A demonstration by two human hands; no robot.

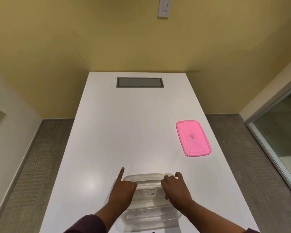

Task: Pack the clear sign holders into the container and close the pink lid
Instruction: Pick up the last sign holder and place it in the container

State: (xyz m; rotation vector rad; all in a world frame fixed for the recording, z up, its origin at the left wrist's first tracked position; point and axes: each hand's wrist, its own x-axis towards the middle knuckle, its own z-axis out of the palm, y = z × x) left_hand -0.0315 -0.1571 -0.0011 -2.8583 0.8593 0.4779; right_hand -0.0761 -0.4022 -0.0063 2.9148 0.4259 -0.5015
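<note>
A clear plastic container sits on the white table near its front edge. Inside it lie clear sign holders, one with a "DOG" label and one nearer me reading "BATMAN". My left hand rests at the container's left side, forefinger pointing away, other fingers curled on the "DOG" sign holder. My right hand grips that holder's right end over the container. The pink lid lies flat on the table to the far right, apart from the container.
The white table runs away from me to a yellow wall. A grey cable hatch is set into its far end. Grey carpet lies on both sides, and a glass partition stands at the right.
</note>
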